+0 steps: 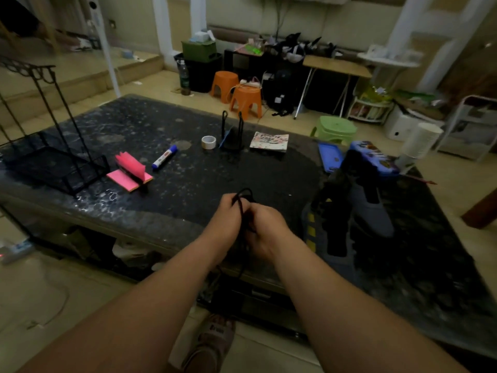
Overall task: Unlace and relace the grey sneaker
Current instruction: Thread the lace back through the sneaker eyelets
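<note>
A black shoelace [244, 203] runs between my two hands above the table's near edge. My left hand [224, 219] and my right hand [265, 230] are pressed close together, and both grip the lace with curled fingers. A loop of it sticks up above my knuckles and the rest hangs down below the table edge. The grey sneaker [352, 216] with black and yellow trim lies on the dark table [188, 184], just to the right of my right hand. I see no lace in its eyelets, but that part is dark and blurred.
A black wire tray [53, 168] stands at the left. Pink sticky notes [129, 173], a blue marker [164, 156], a tape roll [208, 142], a black stand [232, 135] and a booklet [269, 141] lie further back. Blue boxes [373, 157] sit behind the sneaker. Stools stand on the floor beyond.
</note>
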Demonstrator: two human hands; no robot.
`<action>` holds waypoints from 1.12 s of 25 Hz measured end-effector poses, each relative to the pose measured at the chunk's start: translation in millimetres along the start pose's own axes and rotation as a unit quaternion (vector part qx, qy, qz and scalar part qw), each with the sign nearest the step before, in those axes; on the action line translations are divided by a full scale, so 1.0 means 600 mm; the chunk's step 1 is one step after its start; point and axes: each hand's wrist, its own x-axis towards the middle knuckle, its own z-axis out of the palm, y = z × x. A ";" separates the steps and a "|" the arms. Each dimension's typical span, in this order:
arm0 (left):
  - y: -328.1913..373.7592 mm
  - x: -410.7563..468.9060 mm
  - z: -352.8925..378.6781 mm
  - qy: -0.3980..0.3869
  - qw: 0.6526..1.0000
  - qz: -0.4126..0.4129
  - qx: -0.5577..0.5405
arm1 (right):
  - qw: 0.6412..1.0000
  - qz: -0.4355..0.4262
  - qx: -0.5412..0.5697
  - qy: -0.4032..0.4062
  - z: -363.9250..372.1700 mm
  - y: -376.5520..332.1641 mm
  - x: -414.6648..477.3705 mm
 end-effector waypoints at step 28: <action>-0.059 -0.319 0.776 -0.406 0.691 0.366 0.473 | 0.843 -0.081 0.033 0.530 -0.939 -0.034 -0.385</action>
